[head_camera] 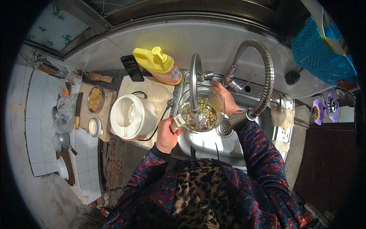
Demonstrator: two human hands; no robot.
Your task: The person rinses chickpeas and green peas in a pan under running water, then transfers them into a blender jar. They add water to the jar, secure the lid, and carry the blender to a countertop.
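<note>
My left hand [167, 136] grips the white handle [178, 122] of a clear glass jug [218, 114] over the sink. Mixed green, tan and reddish beans or grains [200, 118] lie in the jug with a shiny, wet look. The spout of a curved chrome tap [195, 83] reaches over the jug's mouth. My right hand [228, 100] is just right of the jug, its fingertips close to the tap's knob [209, 75]. Whether those fingers touch the knob or the glass is hard to see. Below the jug is the stainless steel sink [206, 146] with its drain strainer [225, 128].
A spring-necked tap [268, 74] arches beside my right forearm. On the left stand a white appliance base [121, 114] with a black cord, a yellow pump jug [160, 64], a phone [132, 68], a bowl of noodle-like food [95, 98] and a round lid [95, 127]. A blue basket [317, 48] hangs right.
</note>
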